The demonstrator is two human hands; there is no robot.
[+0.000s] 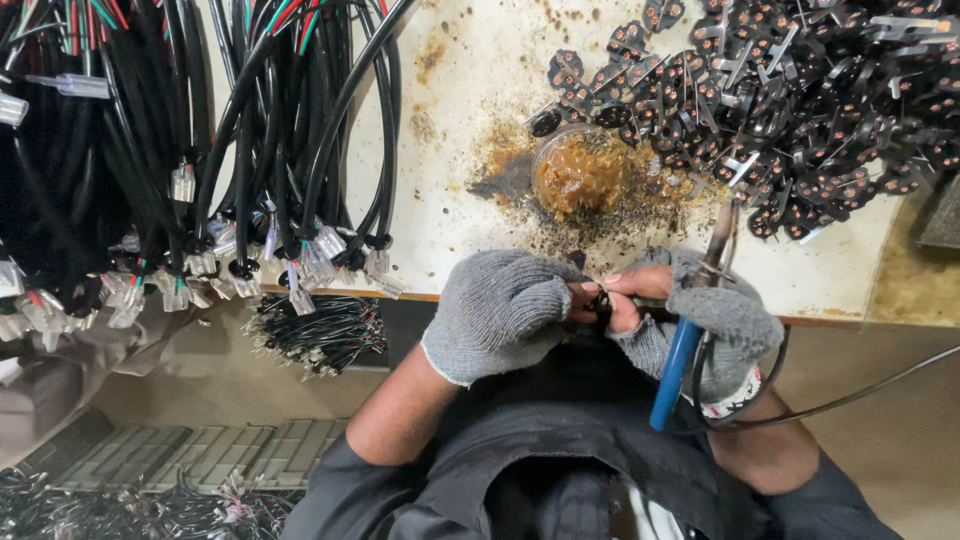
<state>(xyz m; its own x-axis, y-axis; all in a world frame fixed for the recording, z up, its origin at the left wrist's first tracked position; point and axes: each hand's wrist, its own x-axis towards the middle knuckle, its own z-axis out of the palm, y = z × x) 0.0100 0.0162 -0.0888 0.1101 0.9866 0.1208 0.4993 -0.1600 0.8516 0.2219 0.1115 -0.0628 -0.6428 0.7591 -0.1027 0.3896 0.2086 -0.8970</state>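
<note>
Between the pinching fingertips [612, 285] of both hands, a small black part [601, 303] is held; the soldering iron [690, 330] could scorch gloves.

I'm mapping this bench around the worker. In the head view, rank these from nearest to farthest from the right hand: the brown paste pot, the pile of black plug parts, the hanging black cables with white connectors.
From the right hand:
1. Brown paste pot, just ahead, slightly left.
2. Pile of black plug parts, ahead and to the right.
3. Hanging black cables with white connectors, far left.
</note>
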